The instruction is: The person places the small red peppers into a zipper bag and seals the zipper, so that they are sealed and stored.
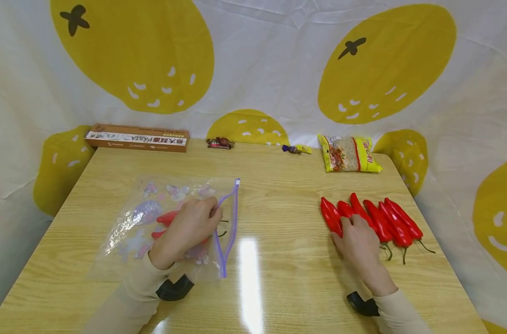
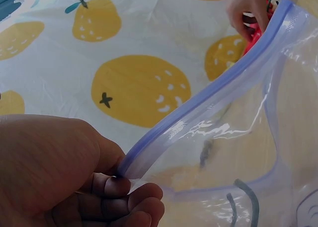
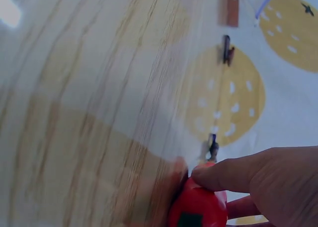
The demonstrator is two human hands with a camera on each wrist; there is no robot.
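Observation:
A clear zip bag (image 1: 126, 234) with a purple zip edge (image 1: 235, 208) and printed shapes lies at left, its mouth facing right and parted. Red chili peppers (image 1: 166, 218) lie inside, stems toward the mouth, partly covered by my left hand (image 1: 188, 229). That hand pinches the bag's upper lip between thumb and finger, as the left wrist view shows. On the right side, several red peppers (image 1: 397, 225) lie side by side in a row. My right hand (image 1: 358, 243) holds the leftmost red pepper (image 3: 198, 204), thumb on one side, fingers partly hidden behind it.
Along the back edge are a brown pasta box (image 1: 138, 138), a dark red wrapped candy (image 1: 220, 143), a purple and yellow candy (image 1: 296, 149) and a yellow food packet (image 1: 349, 154). A fruit-patterned cloth (image 1: 253, 69) hangs behind the wooden table (image 1: 278, 269).

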